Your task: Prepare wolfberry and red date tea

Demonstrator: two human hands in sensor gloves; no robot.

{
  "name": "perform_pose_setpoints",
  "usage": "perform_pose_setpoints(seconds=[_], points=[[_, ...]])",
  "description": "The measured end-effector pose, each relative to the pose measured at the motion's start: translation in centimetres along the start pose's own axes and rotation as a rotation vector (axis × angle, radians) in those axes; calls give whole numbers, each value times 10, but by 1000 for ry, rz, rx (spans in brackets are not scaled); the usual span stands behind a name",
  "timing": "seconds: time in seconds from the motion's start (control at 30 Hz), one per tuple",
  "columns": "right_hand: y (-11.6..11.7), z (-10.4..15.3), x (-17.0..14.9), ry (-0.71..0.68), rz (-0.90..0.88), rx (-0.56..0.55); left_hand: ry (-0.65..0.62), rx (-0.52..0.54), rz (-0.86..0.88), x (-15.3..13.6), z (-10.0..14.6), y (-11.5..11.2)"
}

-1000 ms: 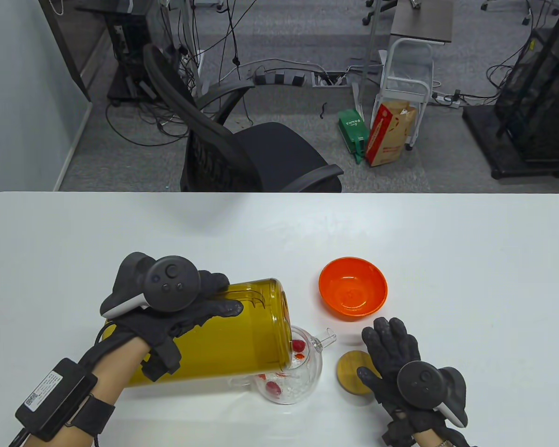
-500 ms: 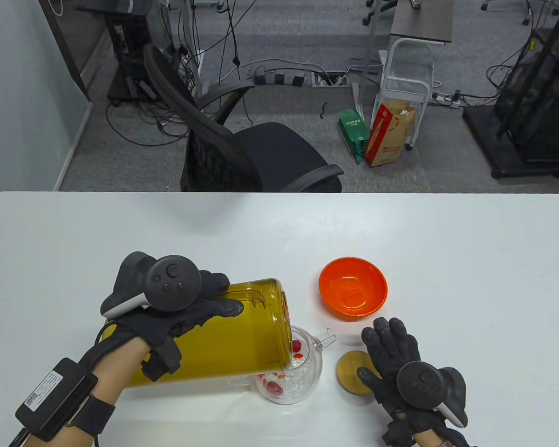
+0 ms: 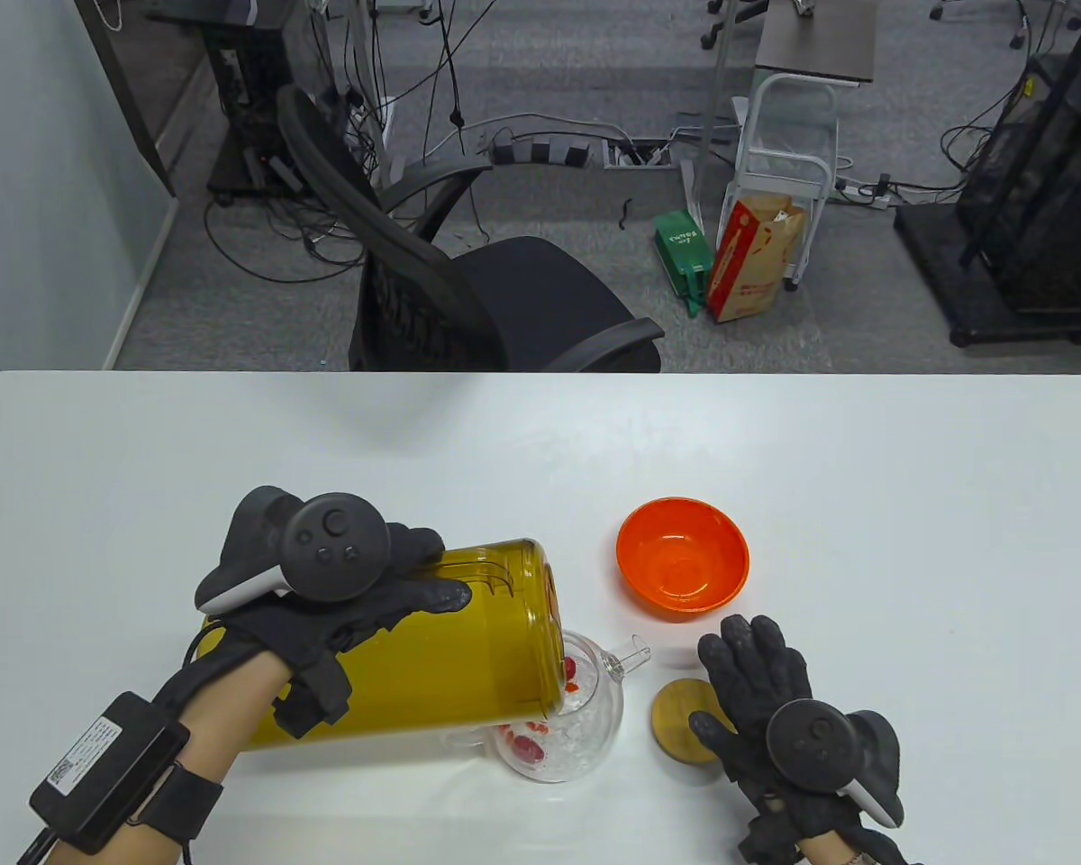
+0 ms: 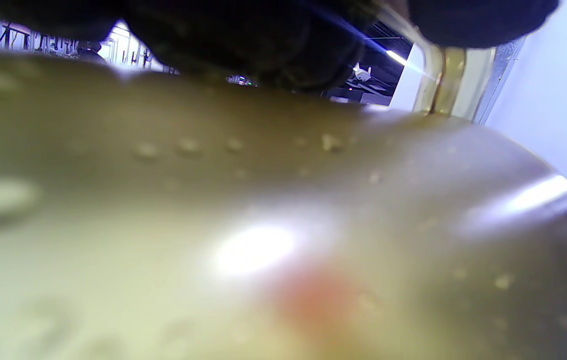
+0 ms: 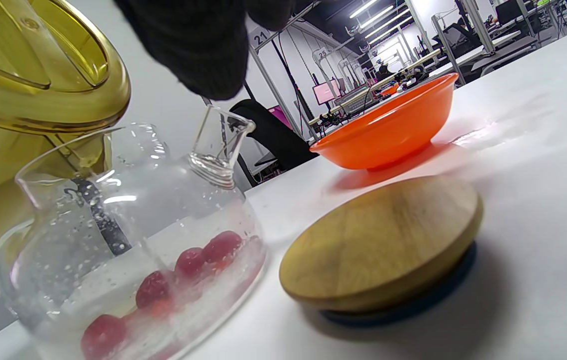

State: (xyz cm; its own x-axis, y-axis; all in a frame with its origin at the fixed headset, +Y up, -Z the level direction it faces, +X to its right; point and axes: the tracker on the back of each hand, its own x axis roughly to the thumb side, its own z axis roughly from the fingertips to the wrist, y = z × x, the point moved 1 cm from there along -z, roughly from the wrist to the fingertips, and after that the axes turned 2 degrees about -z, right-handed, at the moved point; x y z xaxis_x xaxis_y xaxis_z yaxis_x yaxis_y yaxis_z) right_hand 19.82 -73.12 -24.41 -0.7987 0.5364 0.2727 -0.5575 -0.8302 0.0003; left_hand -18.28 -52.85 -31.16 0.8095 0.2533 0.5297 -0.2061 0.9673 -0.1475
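My left hand [image 3: 351,595] grips the handle of a yellow transparent pitcher [image 3: 432,658] and holds it tipped far over, its rim above the mouth of a glass teapot [image 3: 585,721]. The pitcher's wall fills the left wrist view [image 4: 263,225]. In the right wrist view the teapot [image 5: 128,240] holds water and several red dates [image 5: 188,262]. My right hand [image 3: 757,685] lies flat on the table, fingers spread, its thumb edge touching the round wooden lid [image 3: 685,721], which also shows in the right wrist view [image 5: 383,240]. It holds nothing.
An empty orange bowl [image 3: 682,557] stands just beyond the teapot and lid; it also shows in the right wrist view [image 5: 388,125]. The white table [image 3: 910,541] stretches to the right and back. A black office chair [image 3: 468,288] stands behind the table's far edge.
Nothing has plainly moved. The pitcher stays tipped over the teapot and the right hand rests in the same place.
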Motion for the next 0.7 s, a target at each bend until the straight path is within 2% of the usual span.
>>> perform_pose_setpoints(seconds=[0.7], points=[[0, 0, 1, 0, 3, 2, 6, -8, 1, 0, -1, 0]])
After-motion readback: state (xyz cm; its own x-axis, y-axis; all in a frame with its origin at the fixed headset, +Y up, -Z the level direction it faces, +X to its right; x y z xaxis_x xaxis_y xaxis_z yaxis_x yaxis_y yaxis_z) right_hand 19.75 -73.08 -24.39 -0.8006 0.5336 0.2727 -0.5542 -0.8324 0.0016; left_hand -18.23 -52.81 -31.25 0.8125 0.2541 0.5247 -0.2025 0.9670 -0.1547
